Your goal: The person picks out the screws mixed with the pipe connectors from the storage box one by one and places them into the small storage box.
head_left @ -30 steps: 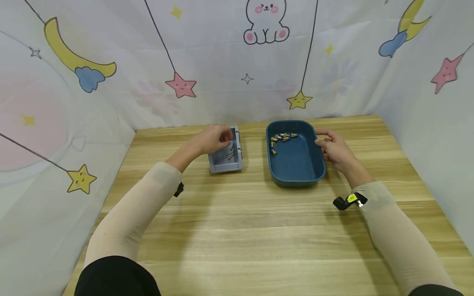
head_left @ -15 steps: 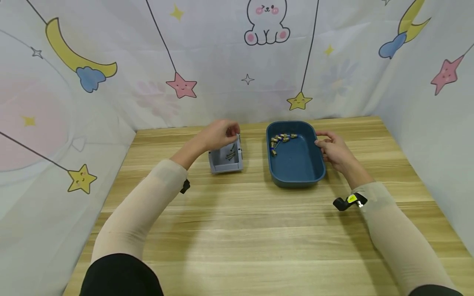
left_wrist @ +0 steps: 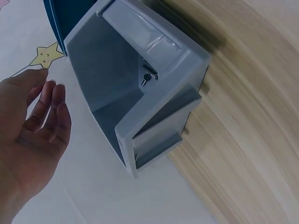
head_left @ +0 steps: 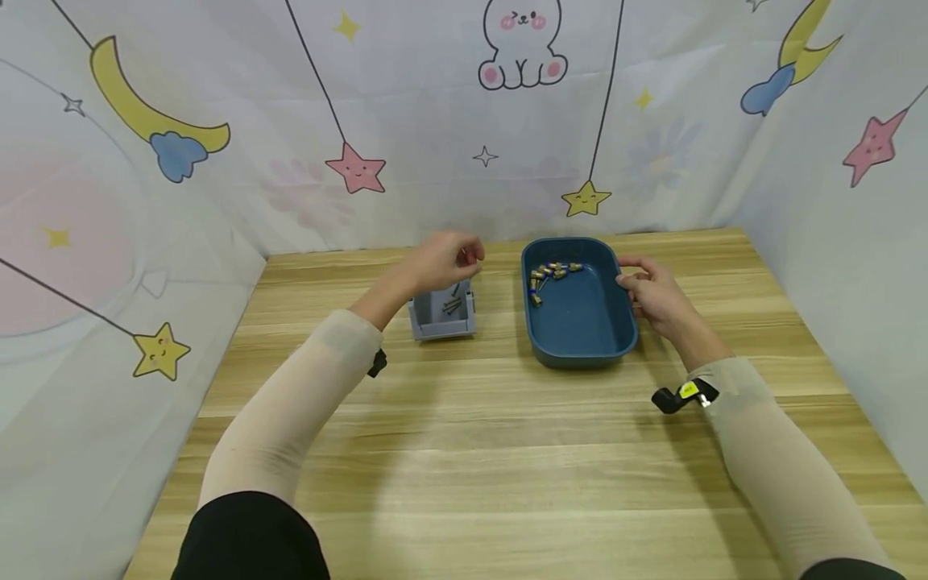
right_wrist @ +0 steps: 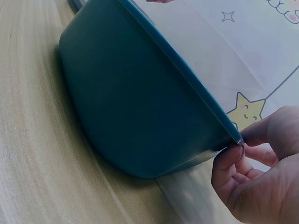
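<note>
A small grey open box (head_left: 442,321) stands on the wooden table with a few dark screws (head_left: 453,304) in it. My left hand (head_left: 444,259) hovers just above its back edge and holds nothing. In the left wrist view that hand (left_wrist: 39,121) has relaxed fingers beside the grey box (left_wrist: 140,102), and a screw (left_wrist: 147,77) shows inside. To the right sits a dark blue oval tray (head_left: 580,354) with several small brass and blue parts (head_left: 551,272) at its far end. My right hand (head_left: 652,292) pinches the tray's right rim; the right wrist view shows the fingers (right_wrist: 233,161) at the rim of the tray (right_wrist: 140,102).
The wooden table (head_left: 471,451) is walled at the back and both sides by a pale cartoon-printed cloth (head_left: 449,145). A wide bare stretch of table lies between me and the two containers.
My left hand has risen out of the grey box and drifted right, toward the tray. The right hand and the tray have stayed put.
</note>
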Demonstrator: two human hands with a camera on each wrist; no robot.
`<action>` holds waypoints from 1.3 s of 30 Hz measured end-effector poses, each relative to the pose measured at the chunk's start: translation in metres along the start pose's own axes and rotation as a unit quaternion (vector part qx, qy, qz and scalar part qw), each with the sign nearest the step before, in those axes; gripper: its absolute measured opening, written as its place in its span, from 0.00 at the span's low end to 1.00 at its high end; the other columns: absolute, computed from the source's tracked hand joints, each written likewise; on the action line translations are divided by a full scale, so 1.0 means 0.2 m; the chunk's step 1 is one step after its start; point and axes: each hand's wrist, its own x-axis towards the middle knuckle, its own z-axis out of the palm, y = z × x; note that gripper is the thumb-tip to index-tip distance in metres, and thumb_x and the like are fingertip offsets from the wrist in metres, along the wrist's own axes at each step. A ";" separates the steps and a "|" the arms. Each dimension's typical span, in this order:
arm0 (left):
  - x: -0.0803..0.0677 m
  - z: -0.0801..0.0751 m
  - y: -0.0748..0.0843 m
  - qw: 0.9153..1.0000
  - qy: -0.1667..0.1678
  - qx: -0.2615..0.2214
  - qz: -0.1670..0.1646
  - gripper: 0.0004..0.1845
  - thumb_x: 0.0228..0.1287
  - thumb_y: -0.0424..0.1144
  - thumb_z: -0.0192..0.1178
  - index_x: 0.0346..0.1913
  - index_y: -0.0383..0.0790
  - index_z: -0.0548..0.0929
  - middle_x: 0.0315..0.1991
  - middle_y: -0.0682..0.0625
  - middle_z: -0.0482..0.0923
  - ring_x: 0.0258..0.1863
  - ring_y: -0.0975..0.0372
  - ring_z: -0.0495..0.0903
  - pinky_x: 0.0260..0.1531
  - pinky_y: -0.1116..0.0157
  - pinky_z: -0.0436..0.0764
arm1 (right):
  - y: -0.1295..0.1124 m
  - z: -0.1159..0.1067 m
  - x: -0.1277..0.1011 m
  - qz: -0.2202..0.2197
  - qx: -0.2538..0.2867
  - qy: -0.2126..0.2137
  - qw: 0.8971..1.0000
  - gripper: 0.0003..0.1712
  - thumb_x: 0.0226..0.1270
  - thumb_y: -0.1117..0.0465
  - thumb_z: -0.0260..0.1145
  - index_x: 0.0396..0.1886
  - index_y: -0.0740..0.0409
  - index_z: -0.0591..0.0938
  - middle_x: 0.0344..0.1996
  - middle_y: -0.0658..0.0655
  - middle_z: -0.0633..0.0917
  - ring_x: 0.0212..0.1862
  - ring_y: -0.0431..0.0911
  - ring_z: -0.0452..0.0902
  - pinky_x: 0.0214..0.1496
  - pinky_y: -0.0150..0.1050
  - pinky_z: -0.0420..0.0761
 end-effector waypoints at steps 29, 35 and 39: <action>0.15 0.13 0.12 0.999 -0.008 0.010 0.031 0.13 0.77 0.38 0.65 0.57 0.35 0.83 0.54 0.44 0.83 0.52 0.57 0.83 0.55 0.63 0.82 | 0.00 0.01 0.01 -0.003 -0.009 0.008 1.000 0.29 0.83 0.64 0.58 0.79 0.58 0.66 0.31 0.49 0.74 0.26 0.38 0.68 0.22 0.33 0.70; 0.17 0.13 0.14 0.999 -0.003 0.012 0.034 0.14 0.77 0.38 0.65 0.58 0.34 0.83 0.54 0.46 0.82 0.52 0.56 0.82 0.55 0.62 0.81 | -0.02 0.01 -0.01 0.000 -0.010 0.000 1.000 0.30 0.84 0.65 0.57 0.80 0.59 0.64 0.31 0.50 0.74 0.26 0.39 0.68 0.23 0.33 0.70; 0.19 0.14 0.17 0.999 -0.003 0.017 0.034 0.15 0.77 0.39 0.66 0.59 0.35 0.83 0.54 0.46 0.82 0.52 0.57 0.82 0.56 0.63 0.81 | -0.03 0.01 -0.02 0.001 -0.002 -0.002 1.000 0.30 0.84 0.65 0.56 0.80 0.59 0.64 0.31 0.50 0.74 0.26 0.39 0.67 0.22 0.33 0.70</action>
